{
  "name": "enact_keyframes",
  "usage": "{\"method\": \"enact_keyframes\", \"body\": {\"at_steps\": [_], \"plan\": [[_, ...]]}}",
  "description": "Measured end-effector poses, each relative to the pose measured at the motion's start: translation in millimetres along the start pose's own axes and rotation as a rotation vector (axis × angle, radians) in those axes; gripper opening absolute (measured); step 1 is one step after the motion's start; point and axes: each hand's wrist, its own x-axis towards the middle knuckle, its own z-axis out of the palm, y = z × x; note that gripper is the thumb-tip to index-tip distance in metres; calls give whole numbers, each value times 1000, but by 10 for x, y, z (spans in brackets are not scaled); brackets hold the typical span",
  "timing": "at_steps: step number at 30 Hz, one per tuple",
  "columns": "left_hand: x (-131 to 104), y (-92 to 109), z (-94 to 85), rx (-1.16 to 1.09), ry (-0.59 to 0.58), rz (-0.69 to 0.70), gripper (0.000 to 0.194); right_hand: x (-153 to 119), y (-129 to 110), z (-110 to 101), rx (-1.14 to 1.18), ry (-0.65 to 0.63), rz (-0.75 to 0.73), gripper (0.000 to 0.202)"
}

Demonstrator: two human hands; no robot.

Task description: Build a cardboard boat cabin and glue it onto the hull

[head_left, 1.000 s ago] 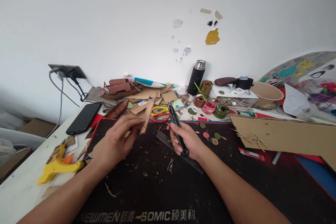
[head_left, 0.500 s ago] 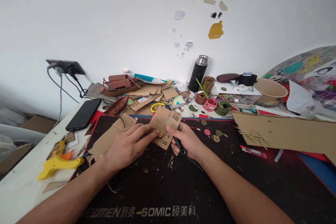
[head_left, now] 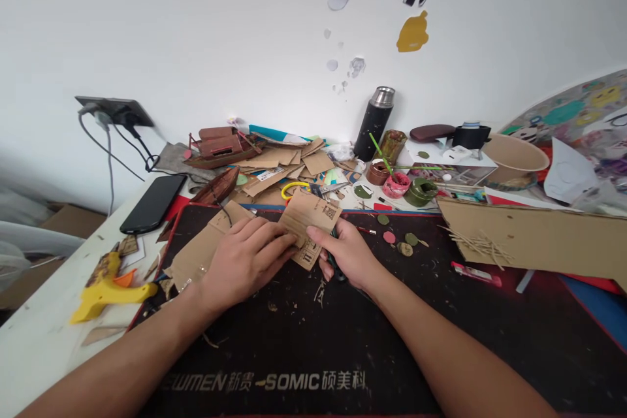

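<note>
Both hands are on a small piece of brown corrugated cardboard with printed marks, tilted above the dark mat. My left hand is closed at its left edge, fingertips pressed on the surface. With the thumb on top, my right hand grips the right edge. A dark green-and-black handle also sits in the right hand's fingers; its working end is hidden. Beneath and beyond my left wrist lies a larger flat cardboard piece. Small cardboard shreds are scattered on the mat below.
A yellow glue gun and a black phone lie at left. Model boats, cardboard scraps, a black flask and paint jars line the back. At right, a cardboard strip holds thin sticks.
The view has shifted slightly, so the background sits higher. The cardboard has turned a little and its upper face shows more; less of the dark handle shows. Both hands keep their grip.
</note>
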Motion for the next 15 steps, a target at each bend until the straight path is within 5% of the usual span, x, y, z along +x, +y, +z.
{"method": "enact_keyframes", "body": {"at_steps": [5, 15], "plan": [[13, 8, 29, -11, -23, 26, 9, 1, -10, 18, -41, -8, -15, 48], [-51, -5, 151, -107, -44, -132, 13, 9, 5, 10, -56, -36, -1, 43]]}}
